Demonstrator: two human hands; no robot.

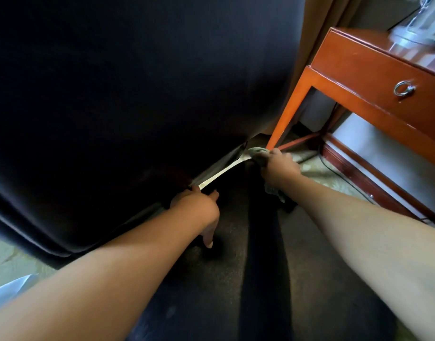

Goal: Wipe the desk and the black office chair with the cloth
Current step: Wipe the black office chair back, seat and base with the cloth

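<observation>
Cloth (257, 151) mostly buried under the right hand (276, 166), only crumpled ends showing. Black chair (113, 94) cut off at top and left edges, lower parts lost in shadow. Beside chair, desk (373, 67) cropped at right, blurred glass object (418, 23) on top.

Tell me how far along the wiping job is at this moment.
Done: nothing can be confirmed from this view. In hand: the right hand grips the crumpled grey-green cloth against the black padded office chair's underframe, while the left hand holds its shiny metal bar. Left: the glossy reddish-brown wooden desk is untouched now.
</observation>
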